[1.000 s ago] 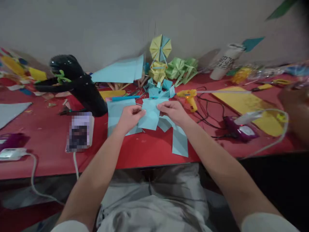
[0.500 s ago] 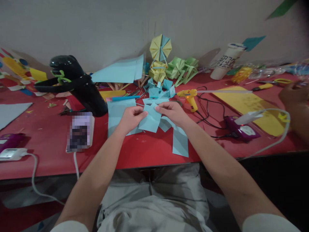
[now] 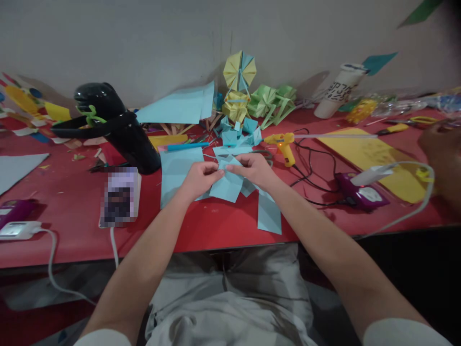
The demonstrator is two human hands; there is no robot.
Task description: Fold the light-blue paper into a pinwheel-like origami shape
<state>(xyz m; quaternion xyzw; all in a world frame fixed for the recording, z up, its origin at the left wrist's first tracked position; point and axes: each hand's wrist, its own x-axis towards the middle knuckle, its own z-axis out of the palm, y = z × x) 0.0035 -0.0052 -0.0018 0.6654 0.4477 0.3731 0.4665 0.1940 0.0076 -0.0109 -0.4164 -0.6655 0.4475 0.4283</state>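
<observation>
Both hands work on one small blue paper piece [image 3: 227, 187], left of the glue gun [image 3: 283, 145] and a bit nearer the person. Left hand [image 3: 201, 179]: grip closed on the piece's upper left edge, thumb on top. Right hand [image 3: 255, 169]: grip closed on the upper right part, thumb and fingers pinching. Fingertips of the two hands nearly meet at the top edge; the fold there is partly hidden by fingers, exact shape can't be told. The piece is tilted, lower edge toward the person.

Rest, all placed from the glue gun. Large blue sheet [image 3: 176, 175]: left, beyond the left hand, flat on red tabletop [image 3: 219, 233]. Loose blue rectangle [image 3: 269, 215]: nearer the person, slightly left, by the right forearm. Blue pen [image 3: 189, 146]: left, about level. Yellow pleated paper wheel [image 3: 239, 72]: behind and left, upright. Green folded paper [image 3: 264, 101]: behind, slightly left. Black bottle [image 3: 133, 144]: well to the left, leaning. Yellow sheet [image 3: 370, 156]: right. Purple power block [image 3: 360, 192]: right and nearer the person, white plug in it. White lettered cylinder [image 3: 334, 93]: behind and right, tilted. Another person's hand [image 3: 434, 142]: far right, blurry, grip can't be told.
</observation>
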